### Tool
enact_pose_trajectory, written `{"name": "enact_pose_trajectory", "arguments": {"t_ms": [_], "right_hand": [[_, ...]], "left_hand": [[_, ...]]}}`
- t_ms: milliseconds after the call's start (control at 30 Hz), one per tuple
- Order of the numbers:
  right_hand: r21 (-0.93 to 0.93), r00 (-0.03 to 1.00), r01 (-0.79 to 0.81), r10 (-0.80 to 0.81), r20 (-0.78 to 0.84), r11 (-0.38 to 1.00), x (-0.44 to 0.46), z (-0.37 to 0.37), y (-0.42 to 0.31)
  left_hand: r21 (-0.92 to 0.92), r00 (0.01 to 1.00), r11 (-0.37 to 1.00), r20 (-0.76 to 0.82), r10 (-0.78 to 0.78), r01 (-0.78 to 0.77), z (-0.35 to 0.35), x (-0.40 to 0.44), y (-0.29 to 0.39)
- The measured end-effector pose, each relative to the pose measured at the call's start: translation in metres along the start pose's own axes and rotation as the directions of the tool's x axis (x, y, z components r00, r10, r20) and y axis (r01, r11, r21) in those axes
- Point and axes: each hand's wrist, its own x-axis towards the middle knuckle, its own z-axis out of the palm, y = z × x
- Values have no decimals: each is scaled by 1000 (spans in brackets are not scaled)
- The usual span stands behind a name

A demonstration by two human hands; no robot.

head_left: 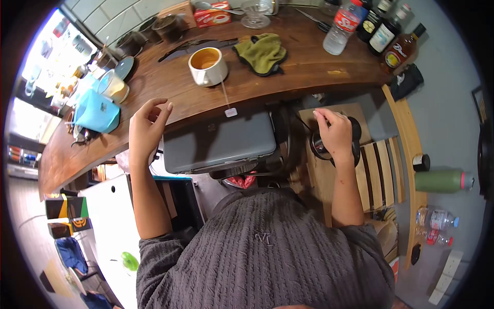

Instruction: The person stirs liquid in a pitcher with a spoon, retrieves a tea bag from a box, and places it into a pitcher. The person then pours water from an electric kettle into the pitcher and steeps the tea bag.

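Observation:
A white mug [208, 72] with a yellow-orange inside stands near the front edge of the wooden counter. From it a tea bag string runs down to a small white tag [231, 112] that hangs over the edge. My left hand [148, 126] is raised in front of the counter, left of the mug, fingers bent and apart, touching nothing visible. To the right, my right hand [335, 133] hovers over the wooden slatted shelf area, fingers curled together with nothing visible in them. A green cloth [261, 53] lies crumpled right of the mug.
A grey case [221, 144] sits below the counter edge. Several bottles, including a plastic water bottle [342, 31], stand at the back right. A light-blue bag [96, 112] and a glass [114, 86] stand at left. A green flask [443, 181] is at far right.

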Motion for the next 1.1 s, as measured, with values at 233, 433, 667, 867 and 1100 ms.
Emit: {"name": "enact_pose_trajectory", "arguments": {"t_ms": [233,433,667,867,1100], "right_hand": [[380,992,78,-109,60,921,30,47,-59],[451,979,132,-187,79,882,56,93,-111],[496,911,-289,76,406,819,91,131,-149],[652,958,-189,-7,286,734,157,102,-163],[734,909,-210,-147,389,646,209,88,-179]], "left_hand": [[-63,993,994,-76,-94,89,-32,-28,-59],[4,992,994,-67,-105,106,-50,-45,-76],[-60,994,993,-31,-105,103,-51,-47,-79],[-158,990,977,23,-139,141,-47,-48,-94],[-213,993,970,33,-109,114,-42,-51,-105]]}}
